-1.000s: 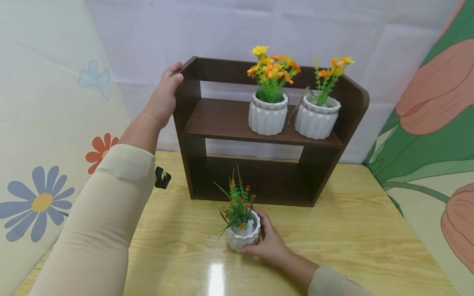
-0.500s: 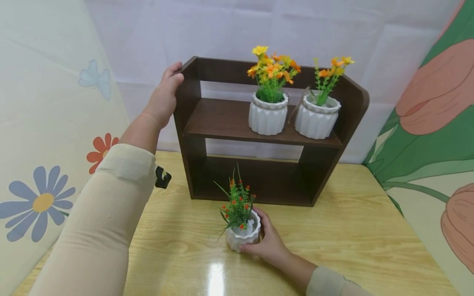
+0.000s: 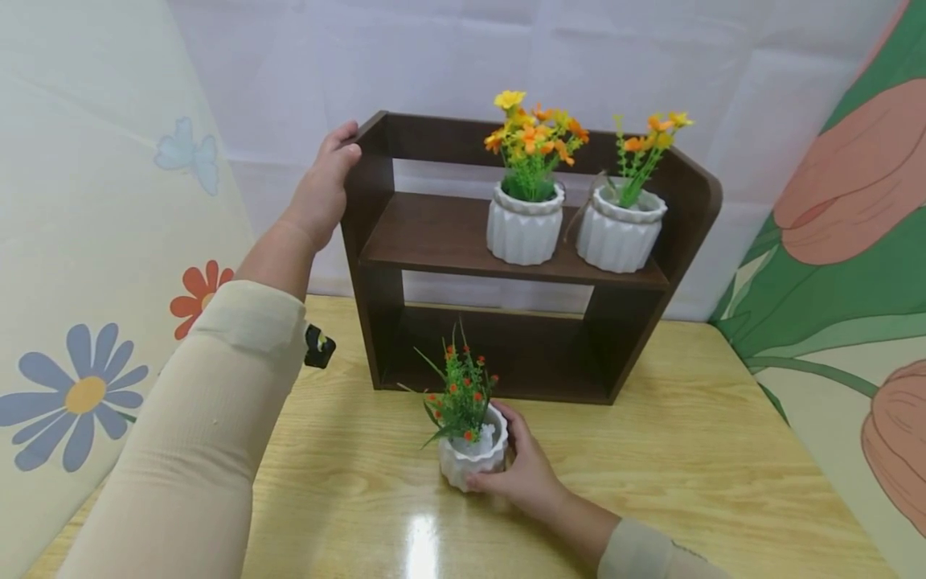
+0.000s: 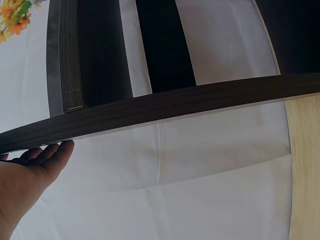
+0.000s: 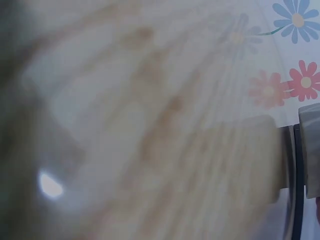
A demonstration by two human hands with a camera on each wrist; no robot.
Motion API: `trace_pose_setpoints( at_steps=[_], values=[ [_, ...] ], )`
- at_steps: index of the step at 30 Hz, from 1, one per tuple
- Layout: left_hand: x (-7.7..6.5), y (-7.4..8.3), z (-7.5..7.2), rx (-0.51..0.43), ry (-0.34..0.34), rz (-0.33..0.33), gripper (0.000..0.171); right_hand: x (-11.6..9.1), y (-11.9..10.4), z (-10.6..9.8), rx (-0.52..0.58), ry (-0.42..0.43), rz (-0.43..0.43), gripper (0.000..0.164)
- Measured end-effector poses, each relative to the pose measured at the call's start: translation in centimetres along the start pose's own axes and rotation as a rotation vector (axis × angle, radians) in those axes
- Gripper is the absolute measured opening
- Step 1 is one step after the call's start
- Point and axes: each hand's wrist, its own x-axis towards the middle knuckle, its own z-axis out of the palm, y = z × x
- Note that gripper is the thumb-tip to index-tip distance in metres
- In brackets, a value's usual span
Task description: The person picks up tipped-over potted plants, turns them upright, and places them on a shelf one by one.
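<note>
In the head view my right hand (image 3: 526, 480) grips a small white fluted flower pot (image 3: 463, 474) from its right side, with the thumb in front. Green sprigs with red blossoms (image 3: 466, 386) stand in the pot, in front of the dark brown two-tier shelf (image 3: 434, 229). Whether its base touches the tabletop I cannot tell. My left hand (image 3: 321, 191) is raised to the shelf's upper left side. The left wrist view shows that hand's fingertips (image 4: 65, 147) touching the side panel (image 4: 165, 111) from outside. The right wrist view is mostly blurred and shows no clear fingers.
Two white pots with yellow and orange flowers, the left one (image 3: 524, 229) and the right one (image 3: 620, 233), stand on the upper tier. A small black object (image 3: 318, 347) shows beside the left cuff. Wood-grain tabletop (image 3: 687, 450) extends around the shelf, with printed cloth behind.
The red-flowered plant and its pot have shifted slightly left and tilted a little, with the right hand still gripping the pot. The left hand stays against the shelf.
</note>
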Motion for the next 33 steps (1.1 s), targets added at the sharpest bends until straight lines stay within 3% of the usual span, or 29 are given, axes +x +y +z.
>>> trace_pose_setpoints(
  at_steps=[16,23,33],
  values=[
    [-0.2,0.2,0.0,-0.004,-0.008,0.002,0.053,0.5,-3.2,0.0,-0.042,0.036,-0.010,0.103],
    [-0.1,0.1,0.0,-0.007,-0.008,0.005,0.053,0.8,-5.2,0.1,-0.090,0.091,-0.050,0.103],
    [-0.1,0.1,-0.1,-0.007,-0.010,0.007,0.053,1.2,-8.6,0.8,-0.082,0.165,-0.032,0.103]
  ],
)
